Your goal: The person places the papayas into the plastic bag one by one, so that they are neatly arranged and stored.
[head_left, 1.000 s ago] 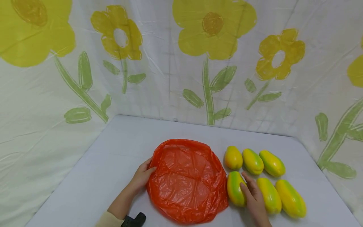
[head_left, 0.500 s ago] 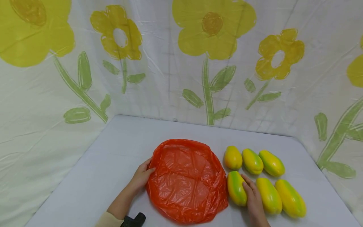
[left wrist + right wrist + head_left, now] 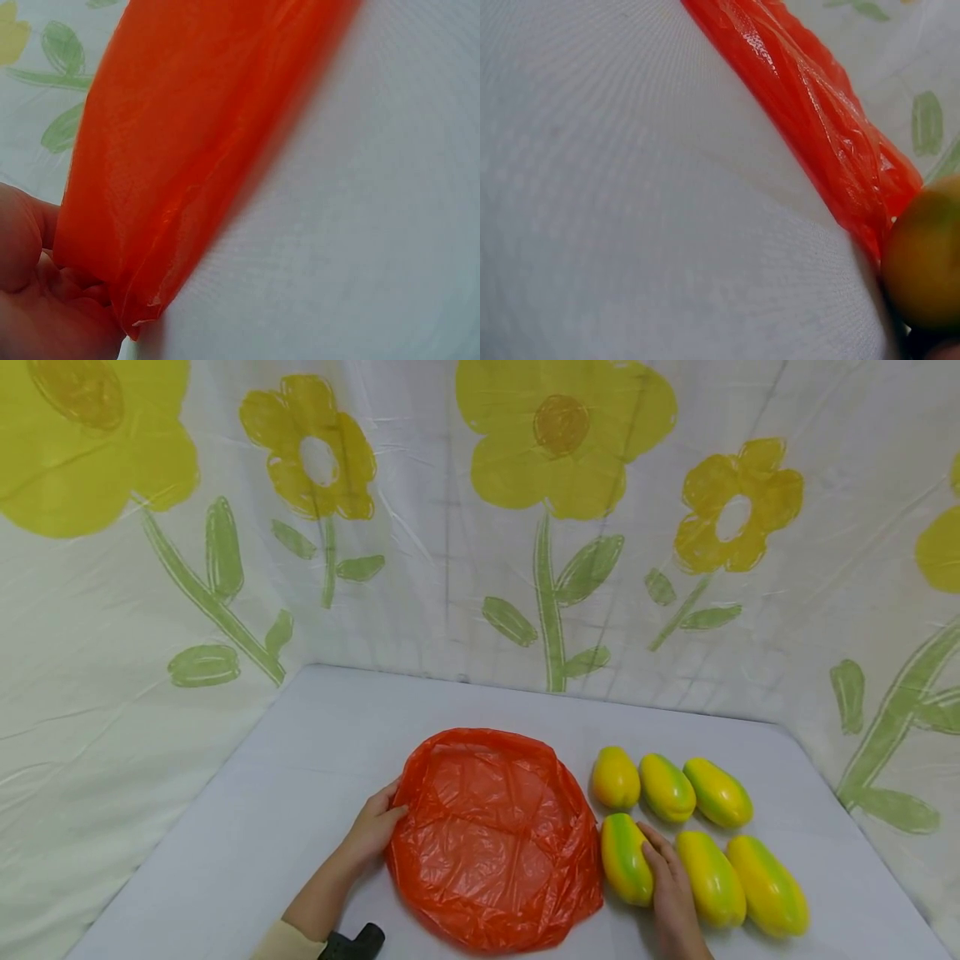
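Observation:
A red plastic bag (image 3: 491, 827) lies spread in a round shape on the table, its mouth facing up. My left hand (image 3: 371, 831) pinches its left rim, the thumb on the inner side; the left wrist view shows the gathered red plastic (image 3: 172, 165) at the hand. Just right of the bag is a yellow-green papaya (image 3: 624, 860), and my right hand (image 3: 675, 885) grips it from its right side. In the right wrist view this papaya (image 3: 926, 255) sits against the bag's edge (image 3: 810, 112), and that hand is mostly out of frame.
Several more papayas lie to the right: a back row including one papaya (image 3: 617, 777), and two in front, one of them a papaya (image 3: 768, 885) at the far right. A black device (image 3: 356, 942) is at my left wrist. A flowered curtain (image 3: 420, 527) hangs behind the white table (image 3: 300, 793).
My right thumb and fingers have closed in on the papaya's right side, and the papaya has shifted very slightly. My left hand and the bag stay put.

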Demonstrator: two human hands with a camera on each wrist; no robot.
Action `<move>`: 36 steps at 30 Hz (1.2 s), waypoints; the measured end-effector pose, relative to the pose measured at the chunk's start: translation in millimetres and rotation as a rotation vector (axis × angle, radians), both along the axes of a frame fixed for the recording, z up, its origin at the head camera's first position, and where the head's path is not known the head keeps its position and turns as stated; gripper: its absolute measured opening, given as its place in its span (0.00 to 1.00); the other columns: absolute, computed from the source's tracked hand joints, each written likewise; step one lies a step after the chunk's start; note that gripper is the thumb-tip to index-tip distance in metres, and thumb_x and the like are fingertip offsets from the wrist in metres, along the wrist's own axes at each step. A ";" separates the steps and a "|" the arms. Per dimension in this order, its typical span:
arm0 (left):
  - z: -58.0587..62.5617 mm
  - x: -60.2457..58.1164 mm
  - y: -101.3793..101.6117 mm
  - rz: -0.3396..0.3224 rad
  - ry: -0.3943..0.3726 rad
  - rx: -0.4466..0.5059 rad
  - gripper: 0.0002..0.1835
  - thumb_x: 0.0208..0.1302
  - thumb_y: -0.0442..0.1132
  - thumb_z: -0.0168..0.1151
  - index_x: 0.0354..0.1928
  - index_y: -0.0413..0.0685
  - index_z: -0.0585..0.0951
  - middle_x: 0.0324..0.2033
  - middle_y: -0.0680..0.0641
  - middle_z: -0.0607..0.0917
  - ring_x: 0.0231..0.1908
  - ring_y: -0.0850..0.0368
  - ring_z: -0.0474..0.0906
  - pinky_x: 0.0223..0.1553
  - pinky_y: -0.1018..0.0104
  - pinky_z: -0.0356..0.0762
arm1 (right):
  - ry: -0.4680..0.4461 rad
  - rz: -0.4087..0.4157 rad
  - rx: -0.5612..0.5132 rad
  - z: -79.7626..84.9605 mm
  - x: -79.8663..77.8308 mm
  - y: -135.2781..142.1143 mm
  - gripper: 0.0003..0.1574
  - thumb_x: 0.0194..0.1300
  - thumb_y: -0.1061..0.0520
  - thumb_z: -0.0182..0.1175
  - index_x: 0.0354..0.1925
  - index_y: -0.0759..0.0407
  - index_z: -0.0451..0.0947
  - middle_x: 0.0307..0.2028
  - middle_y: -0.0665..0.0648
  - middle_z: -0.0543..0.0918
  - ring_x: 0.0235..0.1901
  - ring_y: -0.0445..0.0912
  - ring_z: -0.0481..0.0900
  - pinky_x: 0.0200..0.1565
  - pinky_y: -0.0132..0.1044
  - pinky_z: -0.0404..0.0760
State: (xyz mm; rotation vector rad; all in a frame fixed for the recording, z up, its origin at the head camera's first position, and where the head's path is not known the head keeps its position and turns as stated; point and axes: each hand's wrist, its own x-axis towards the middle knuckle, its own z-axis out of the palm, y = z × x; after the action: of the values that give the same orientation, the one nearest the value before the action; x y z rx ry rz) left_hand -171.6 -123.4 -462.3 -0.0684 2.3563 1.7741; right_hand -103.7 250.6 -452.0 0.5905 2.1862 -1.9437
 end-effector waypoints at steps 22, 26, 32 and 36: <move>1.2 0.3 -0.1 -0.016 0.016 0.012 0.28 0.69 0.33 0.43 0.70 0.42 0.56 0.68 0.39 0.63 0.64 0.42 0.64 0.58 0.51 0.71 | 0.014 -0.074 -0.119 8.9 3.6 -3.4 0.37 0.72 0.36 0.30 0.73 0.48 0.46 0.71 0.49 0.51 0.63 0.41 0.55 0.64 0.33 0.63; 1.7 0.4 -0.3 -0.022 0.020 0.015 0.28 0.69 0.33 0.43 0.70 0.42 0.56 0.68 0.40 0.63 0.64 0.42 0.64 0.58 0.51 0.71 | 0.020 -0.064 -0.135 16.1 1.5 -7.4 0.35 0.73 0.38 0.27 0.73 0.46 0.46 0.71 0.48 0.50 0.62 0.39 0.56 0.48 0.17 0.68; 0.0 0.4 -0.9 -0.015 0.026 0.024 0.28 0.68 0.32 0.42 0.70 0.41 0.56 0.67 0.39 0.64 0.63 0.42 0.66 0.57 0.52 0.73 | 0.081 -0.072 -0.170 31.3 -10.3 -20.7 0.33 0.73 0.40 0.30 0.72 0.45 0.49 0.71 0.47 0.52 0.61 0.40 0.58 0.47 0.17 0.72; -1.0 0.5 -0.9 -0.013 0.023 0.041 0.28 0.68 0.32 0.43 0.70 0.41 0.57 0.66 0.39 0.65 0.61 0.43 0.69 0.54 0.54 0.76 | 0.115 -0.054 -0.200 38.9 -20.6 -32.5 0.32 0.74 0.42 0.31 0.71 0.47 0.51 0.69 0.48 0.55 0.59 0.41 0.61 0.48 0.18 0.73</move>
State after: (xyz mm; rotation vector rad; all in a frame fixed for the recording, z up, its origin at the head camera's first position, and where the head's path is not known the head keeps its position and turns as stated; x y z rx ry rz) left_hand -171.1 -124.3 -463.2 -0.0263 2.3294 1.8262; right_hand -124.2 218.0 -413.0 0.5231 2.0230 -2.2426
